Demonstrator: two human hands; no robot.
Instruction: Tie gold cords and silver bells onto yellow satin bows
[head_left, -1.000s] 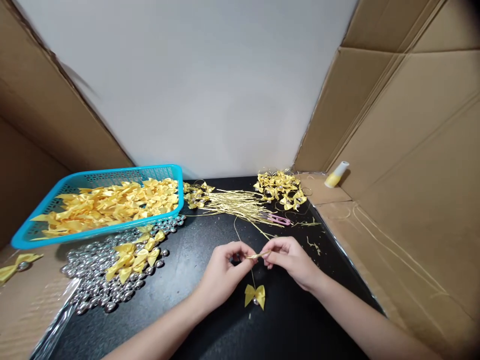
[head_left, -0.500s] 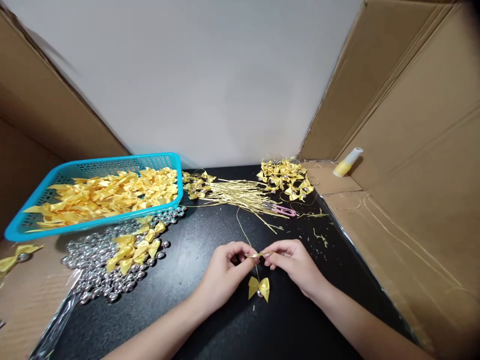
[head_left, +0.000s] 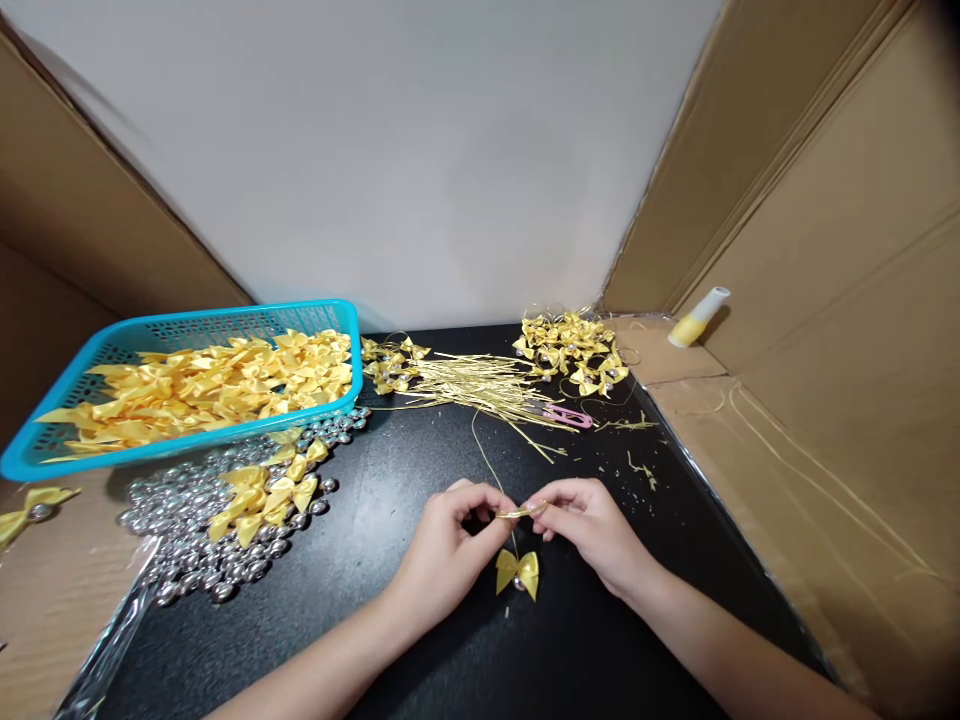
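A black table [head_left: 420, 450] fills the lower frame, with a blue basket [head_left: 356, 350] of yellow bows at the left. At lower centre, a person's left hand [head_left: 459, 525] and right hand [head_left: 585, 515] meet almost fingertip to fingertip. Each pinches a gold cord [head_left: 511, 515] between thumb and forefinger, and the other fingers are curled in. Over the past second the hands hold nearly the same pose while the surroundings rise in the frame, as if the camera has tipped down. That suggests close fingertip work on the cord continues, its stage little changed.

Silver beads [head_left: 214, 560] lie heaped at the left, below the basket, with a few bows on top. Bows with cords attached are piled in a heap [head_left: 562, 340] right of upper centre, beside a bundle of loose gold strands [head_left: 472, 385] and a pink-handled tool [head_left: 568, 415]. Just below the fingertips is a single yellow bow [head_left: 529, 575], a thin line running up from it to the hands; whether it touches the table is hard to tell.
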